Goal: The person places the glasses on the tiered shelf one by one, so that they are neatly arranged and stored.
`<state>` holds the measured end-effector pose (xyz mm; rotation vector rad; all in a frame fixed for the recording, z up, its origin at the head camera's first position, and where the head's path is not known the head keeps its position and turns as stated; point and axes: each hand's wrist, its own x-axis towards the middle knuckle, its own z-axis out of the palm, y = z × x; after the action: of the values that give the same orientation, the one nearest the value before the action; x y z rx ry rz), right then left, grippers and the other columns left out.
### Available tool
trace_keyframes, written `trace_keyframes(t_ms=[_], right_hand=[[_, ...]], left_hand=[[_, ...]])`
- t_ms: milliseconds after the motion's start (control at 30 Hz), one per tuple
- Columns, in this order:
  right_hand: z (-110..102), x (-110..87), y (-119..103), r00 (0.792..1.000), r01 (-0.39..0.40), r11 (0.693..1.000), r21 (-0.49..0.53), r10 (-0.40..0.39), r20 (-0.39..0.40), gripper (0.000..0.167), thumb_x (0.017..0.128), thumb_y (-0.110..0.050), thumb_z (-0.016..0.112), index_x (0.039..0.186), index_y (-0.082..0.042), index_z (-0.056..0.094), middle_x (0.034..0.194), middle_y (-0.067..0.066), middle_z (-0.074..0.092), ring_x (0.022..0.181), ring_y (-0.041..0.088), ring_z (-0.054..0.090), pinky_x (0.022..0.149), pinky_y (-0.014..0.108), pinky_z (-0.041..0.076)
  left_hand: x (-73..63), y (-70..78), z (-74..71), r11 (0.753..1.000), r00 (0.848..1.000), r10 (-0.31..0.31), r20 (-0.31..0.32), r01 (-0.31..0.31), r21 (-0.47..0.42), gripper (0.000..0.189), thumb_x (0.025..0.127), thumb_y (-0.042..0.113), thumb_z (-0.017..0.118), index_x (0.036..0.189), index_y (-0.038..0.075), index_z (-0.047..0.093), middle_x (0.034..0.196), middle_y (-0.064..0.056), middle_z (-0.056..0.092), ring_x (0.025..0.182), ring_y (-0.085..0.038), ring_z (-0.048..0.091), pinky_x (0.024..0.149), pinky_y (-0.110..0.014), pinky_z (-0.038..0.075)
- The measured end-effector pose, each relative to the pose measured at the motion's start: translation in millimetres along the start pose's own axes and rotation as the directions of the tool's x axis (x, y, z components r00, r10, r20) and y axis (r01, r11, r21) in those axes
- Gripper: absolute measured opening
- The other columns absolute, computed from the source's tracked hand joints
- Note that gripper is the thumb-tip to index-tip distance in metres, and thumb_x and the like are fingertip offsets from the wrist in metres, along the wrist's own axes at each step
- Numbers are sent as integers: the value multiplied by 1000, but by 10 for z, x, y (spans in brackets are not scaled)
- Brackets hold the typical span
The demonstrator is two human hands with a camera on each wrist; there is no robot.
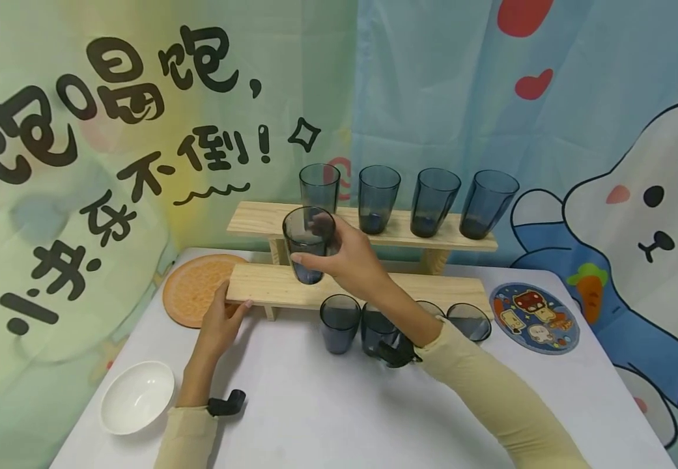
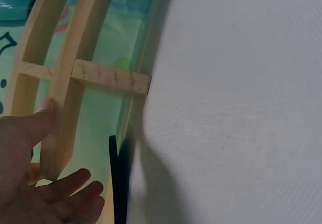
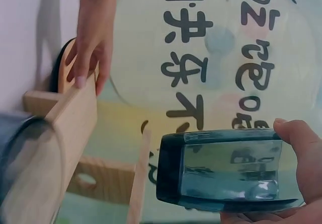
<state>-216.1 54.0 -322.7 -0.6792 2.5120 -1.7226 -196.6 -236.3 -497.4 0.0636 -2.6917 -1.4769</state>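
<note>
My right hand (image 1: 357, 259) grips a blue-tinted drinking glass (image 1: 305, 266), held upright above the left part of the lower board of a two-tier wooden shelf (image 1: 432, 291). Thumb and fingers wrap the glass's sides; in the right wrist view that glass (image 3: 231, 171) looks empty. The left end of the lower board is pinched by my left hand (image 1: 221, 319). In the left wrist view the left hand's thumb (image 2: 40, 123) lies on the board's edge, while other fingers spread loosely beside it. Several matching glasses (image 1: 378, 202) stand along the upper board.
Several more blue glasses (image 1: 340, 326) stand on the white table in front of the shelf, partly behind my right forearm. An orange round mat (image 1: 192, 293) lies left of the shelf, a patterned blue round mat (image 1: 535, 319) right. A white bowl (image 1: 137, 397) sits near the left edge.
</note>
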Motion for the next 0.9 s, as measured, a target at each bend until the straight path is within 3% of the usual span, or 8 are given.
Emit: trace_keyframes(t_ms=[200,367,567,767,900], right_hand=[[314,395,-88,999,17,1000,10,-17,-31,59,90,-36,86,137,-13,59,125,3,65,110,17,62,93,37,55],[481,722,-148,995,-45,998,-48,40,-89,57,90,-45,85,129,-13,58,118,4,61,102,20,56,82,37,49],[617,1055,-203,987,-75,994,-75,63,-148,62,92,-49,81,138,-16,53,133,0,60,118,20,61,93,38,54],[713,1306,-228,981,-97,990,-103,78,-178,66,94,-53,78,139,-14,51,132,5,62,118,23,63,93,40,55],[763,1458,-187,975,-120,989,-90,101,-197,83,94,-52,77,157,-12,41,145,7,59,127,24,61,100,39,55]], left_hand=[[-13,-2,26,1000,999,25,-24,-25,9,77,110,29,61,167,1,17,163,-34,35,144,-51,47,120,-61,38],[-24,13,26,999,999,35,-14,-35,-9,77,110,28,60,166,0,17,163,-34,35,144,-51,47,120,-59,38],[-16,21,7,999,999,28,-25,-27,26,77,110,29,60,167,2,17,162,-34,37,141,-51,51,118,-60,40],[0,17,14,999,999,37,-25,-36,6,76,110,27,60,167,2,16,160,-35,40,137,-51,55,115,-59,45],[7,13,22,999,999,36,-25,-36,7,75,110,25,59,166,1,16,160,-35,40,137,-51,55,115,-59,45]])
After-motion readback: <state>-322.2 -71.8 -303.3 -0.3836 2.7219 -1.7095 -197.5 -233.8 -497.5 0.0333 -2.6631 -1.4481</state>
